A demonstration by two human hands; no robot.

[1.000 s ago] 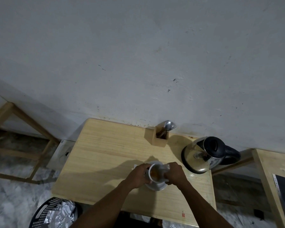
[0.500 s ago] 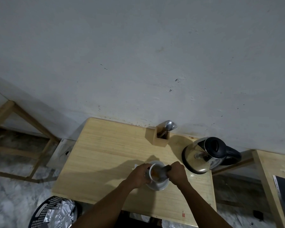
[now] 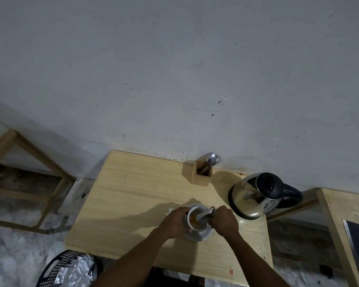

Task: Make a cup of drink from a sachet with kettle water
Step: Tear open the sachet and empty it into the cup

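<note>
Stirring step: left hand (image 3: 174, 221) gripping white cup (image 3: 197, 219), right hand (image 3: 223, 220) gripping spoon (image 3: 204, 215) inside it, beside kettle (image 3: 255, 195). Next, probably lifting spoon out.

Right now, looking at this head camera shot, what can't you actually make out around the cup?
- Cup handle: hidden by the left hand.
- Spoon bowl: sunk in the brown drink.
- Right hand grip on the spoon: fingers face away.
- Sachet: only a white corner beside the saucer, too small to identify.
</note>
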